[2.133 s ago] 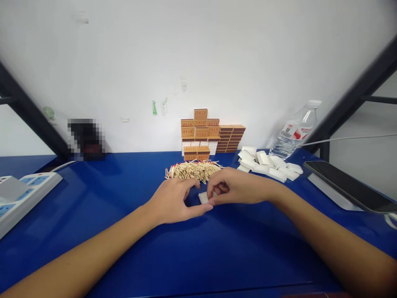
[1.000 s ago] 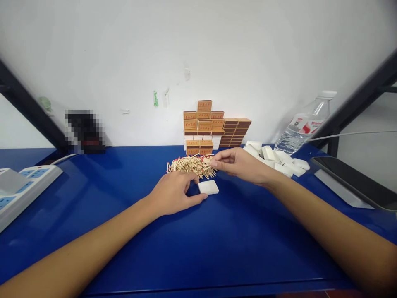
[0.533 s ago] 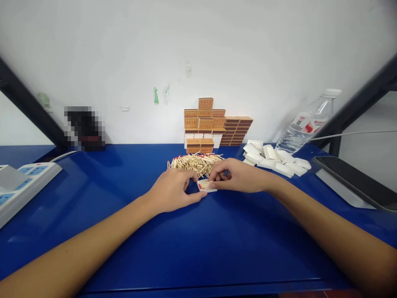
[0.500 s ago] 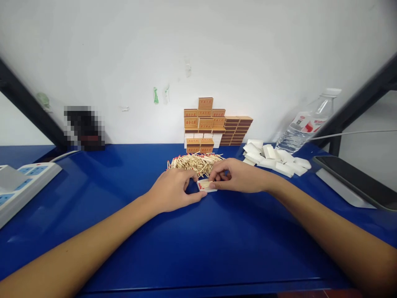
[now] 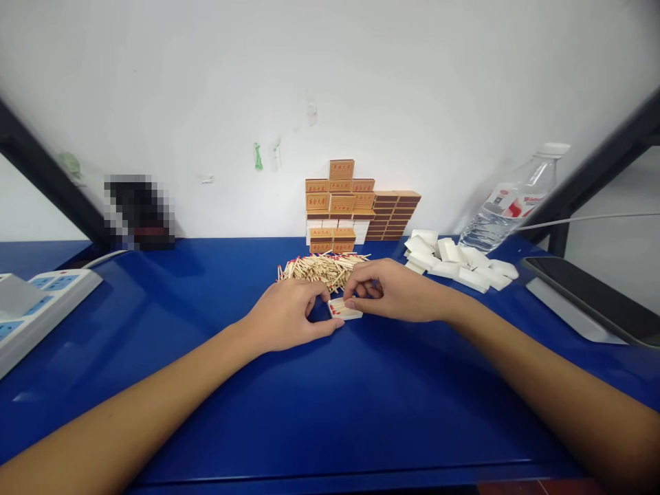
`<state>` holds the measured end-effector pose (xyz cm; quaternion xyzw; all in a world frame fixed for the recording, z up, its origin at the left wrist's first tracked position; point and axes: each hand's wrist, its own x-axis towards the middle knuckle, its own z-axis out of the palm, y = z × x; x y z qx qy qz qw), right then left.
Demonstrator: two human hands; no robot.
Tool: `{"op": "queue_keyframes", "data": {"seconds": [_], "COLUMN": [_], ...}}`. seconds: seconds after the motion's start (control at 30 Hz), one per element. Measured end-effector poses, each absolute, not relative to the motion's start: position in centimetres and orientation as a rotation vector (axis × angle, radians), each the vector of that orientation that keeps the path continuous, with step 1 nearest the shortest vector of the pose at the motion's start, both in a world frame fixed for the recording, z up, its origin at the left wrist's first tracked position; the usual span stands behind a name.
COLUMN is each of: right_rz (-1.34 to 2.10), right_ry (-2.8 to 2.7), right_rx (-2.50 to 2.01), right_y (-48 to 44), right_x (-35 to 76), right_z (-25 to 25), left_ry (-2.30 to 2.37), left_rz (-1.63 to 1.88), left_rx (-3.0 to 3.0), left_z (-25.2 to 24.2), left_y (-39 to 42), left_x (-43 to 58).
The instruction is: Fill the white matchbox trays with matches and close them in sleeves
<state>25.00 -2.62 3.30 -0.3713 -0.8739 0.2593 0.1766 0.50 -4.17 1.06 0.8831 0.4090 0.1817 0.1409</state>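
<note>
A small white matchbox tray (image 5: 353,315) lies on the blue table with several red-tipped matches (image 5: 337,306) inside it. My left hand (image 5: 289,315) grips the tray's left end, thumb at the near corner and fingers at the far one. Over the tray's right part, my right hand (image 5: 389,292) has its thumb and forefinger closed at the matches; the fingertips partly hide them. Just behind both hands spreads a heap of loose matches (image 5: 324,268).
Behind the heap stand stacked orange matchboxes (image 5: 342,170) and brown-sided ones (image 5: 394,216). White trays (image 5: 448,251) are piled to the right, near a tilted water bottle (image 5: 508,199) and a phone (image 5: 598,292). A power strip (image 5: 56,302) lies at the left.
My right hand has shifted slightly left over the tray, its fingertips nearer the tray's far side. My left hand stays at the tray's left end.
</note>
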Motion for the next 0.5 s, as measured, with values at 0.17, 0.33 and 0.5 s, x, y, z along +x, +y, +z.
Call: {"op": "queue_keyframes", "data": {"seconds": [0.17, 0.33, 0.5], "right_rz": [0.675, 0.748, 0.913], "right_ry": [-2.548, -2.556, -2.473], "right_rx": [-1.065, -1.075, -1.106], "right_y": [-2.80, -2.91, -3.01], "right_x": [25.03, 25.14, 24.97], "right_z": [3.50, 3.48, 3.43], "left_ry": [1.184, 1.176, 1.156], "left_rz": [0.523, 0.528, 0.531], "left_rx": [2.550, 2.564, 2.565], "left_z": [1.00, 0.97, 0.98], "left_y": [-4.15, -4.13, -4.13], "left_x": [0.48, 0.49, 0.47]}}
